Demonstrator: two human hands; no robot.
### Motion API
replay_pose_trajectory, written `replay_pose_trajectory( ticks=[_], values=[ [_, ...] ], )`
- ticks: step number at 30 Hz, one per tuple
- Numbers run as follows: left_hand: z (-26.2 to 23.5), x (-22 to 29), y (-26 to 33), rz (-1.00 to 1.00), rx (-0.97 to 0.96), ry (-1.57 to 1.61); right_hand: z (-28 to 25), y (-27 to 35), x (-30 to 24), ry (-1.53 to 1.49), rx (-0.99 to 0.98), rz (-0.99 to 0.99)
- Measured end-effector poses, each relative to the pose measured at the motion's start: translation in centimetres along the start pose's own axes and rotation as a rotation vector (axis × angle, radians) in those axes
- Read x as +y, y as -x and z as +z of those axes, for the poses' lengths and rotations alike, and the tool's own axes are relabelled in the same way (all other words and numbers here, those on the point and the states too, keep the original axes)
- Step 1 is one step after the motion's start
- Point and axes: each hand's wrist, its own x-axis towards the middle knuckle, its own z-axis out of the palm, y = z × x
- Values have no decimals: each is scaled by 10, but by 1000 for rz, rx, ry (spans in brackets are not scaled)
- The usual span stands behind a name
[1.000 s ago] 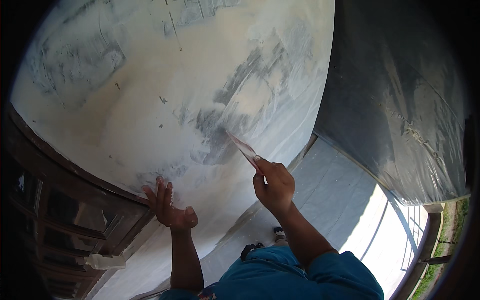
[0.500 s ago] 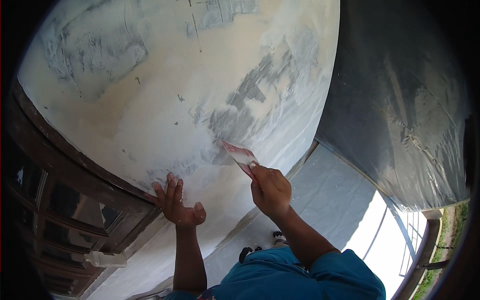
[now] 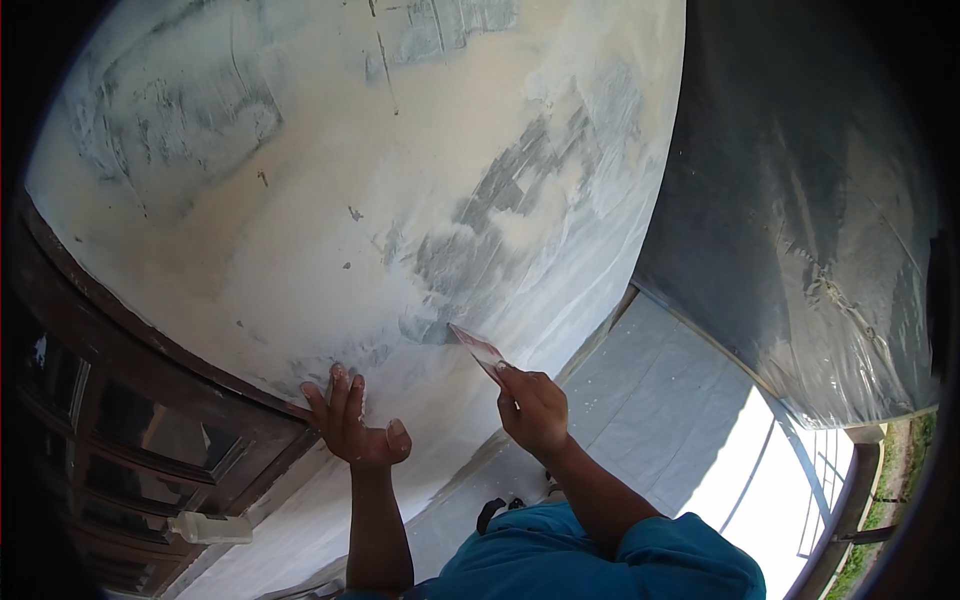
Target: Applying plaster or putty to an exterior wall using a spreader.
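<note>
Reno site, home exterior: half-plastered wall (image 3: 330,200), plastic-sheeted floor (image 3: 660,400), wooden window frame (image 3: 150,400).

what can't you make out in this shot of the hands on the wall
Head view:
- Scraper handle: hidden inside the right hand.
- Left hand palm: pressed to the wall, unseen.
- Small white object on the dark window frame: too small to identify.
- Picture rim: black.
</note>
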Motion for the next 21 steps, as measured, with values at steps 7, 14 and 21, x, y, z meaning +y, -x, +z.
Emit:
replay_pose_trajectory(
  ticks=[7, 14, 21],
  values=[
    [3, 6, -7, 10, 40, -41, -38, -135, 48, 222, 438, 86],
    [3, 1, 2, 2, -2, -34, 4, -39, -14, 28, 79, -27],
    [2, 3, -3, 21, 19, -44, -37, -87, 12, 109, 208, -45]
  ],
)
